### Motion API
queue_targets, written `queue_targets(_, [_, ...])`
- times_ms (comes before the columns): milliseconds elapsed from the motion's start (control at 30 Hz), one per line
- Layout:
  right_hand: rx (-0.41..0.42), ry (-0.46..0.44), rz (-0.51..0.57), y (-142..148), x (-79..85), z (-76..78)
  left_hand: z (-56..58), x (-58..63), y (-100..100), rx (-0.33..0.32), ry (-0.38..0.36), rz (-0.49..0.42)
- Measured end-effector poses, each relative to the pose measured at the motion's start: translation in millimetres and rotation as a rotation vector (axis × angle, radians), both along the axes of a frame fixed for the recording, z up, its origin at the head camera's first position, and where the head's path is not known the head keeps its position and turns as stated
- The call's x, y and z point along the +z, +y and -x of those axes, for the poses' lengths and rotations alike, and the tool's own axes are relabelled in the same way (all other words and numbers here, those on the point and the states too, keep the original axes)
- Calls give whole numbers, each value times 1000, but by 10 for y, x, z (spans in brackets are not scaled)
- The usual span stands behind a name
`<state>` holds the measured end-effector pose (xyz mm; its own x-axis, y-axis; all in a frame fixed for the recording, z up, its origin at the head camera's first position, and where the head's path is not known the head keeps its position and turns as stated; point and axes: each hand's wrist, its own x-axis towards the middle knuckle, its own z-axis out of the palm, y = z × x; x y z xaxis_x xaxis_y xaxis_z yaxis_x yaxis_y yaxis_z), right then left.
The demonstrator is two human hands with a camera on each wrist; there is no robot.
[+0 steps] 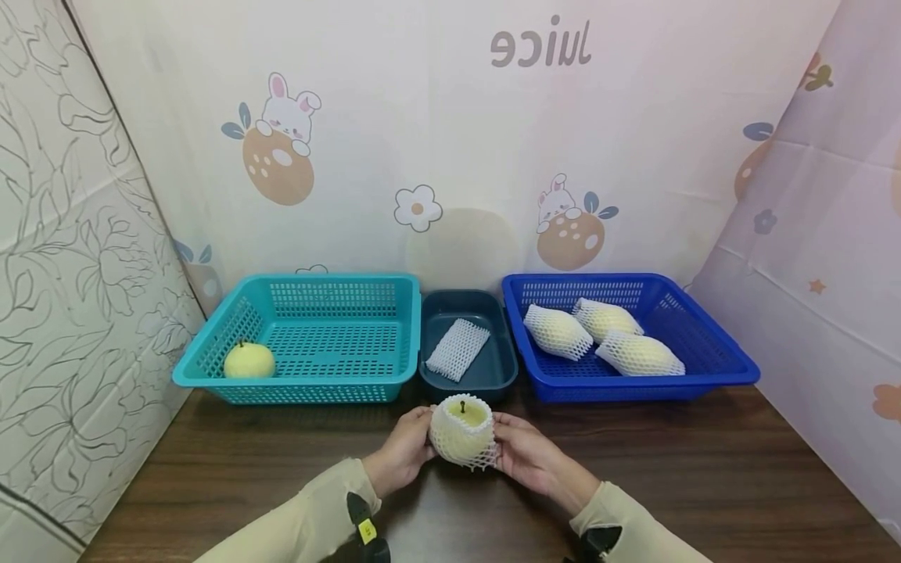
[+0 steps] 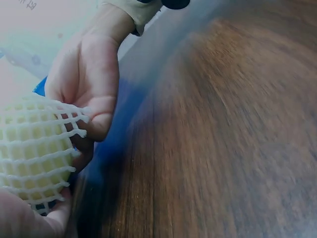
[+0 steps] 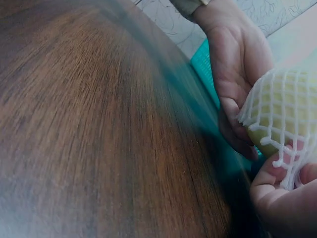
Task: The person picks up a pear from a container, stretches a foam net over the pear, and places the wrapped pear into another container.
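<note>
Both hands hold a pale yellow pear [image 1: 466,414] above the table in front of the baskets. A white foam net [image 1: 461,442] surrounds its sides, and the stem shows through the top opening. My left hand [image 1: 404,450] grips the netted pear from the left. At the right, my right hand [image 1: 528,457] pinches the net's lower edge; the right wrist view shows its thumb and finger [image 3: 277,188] on the loose mesh [image 3: 285,158]. In the left wrist view the net's cut ends [image 2: 79,124] stick out beside the right hand [image 2: 94,74].
A teal basket [image 1: 296,391] at the left holds one bare pear [image 1: 249,360]. In the middle, a dark tray [image 1: 469,383] contains a flat foam net [image 1: 458,349]. At the right, a blue basket [image 1: 704,352] holds 3 netted fruits [image 1: 640,354]. A printed cloth [image 1: 464,141] hangs behind.
</note>
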<state>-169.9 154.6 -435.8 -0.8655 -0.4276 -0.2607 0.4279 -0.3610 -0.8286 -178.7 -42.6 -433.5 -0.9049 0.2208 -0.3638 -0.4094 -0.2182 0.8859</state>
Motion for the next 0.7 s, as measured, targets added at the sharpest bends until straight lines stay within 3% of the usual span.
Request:
queue_targets(167, [-25,17,-14,-36,-18,6,2,6,31,1,2,-2])
queue_targets(700, [-142,-6,-86,-190,-11,-19,-8,11,187,155,19,-31])
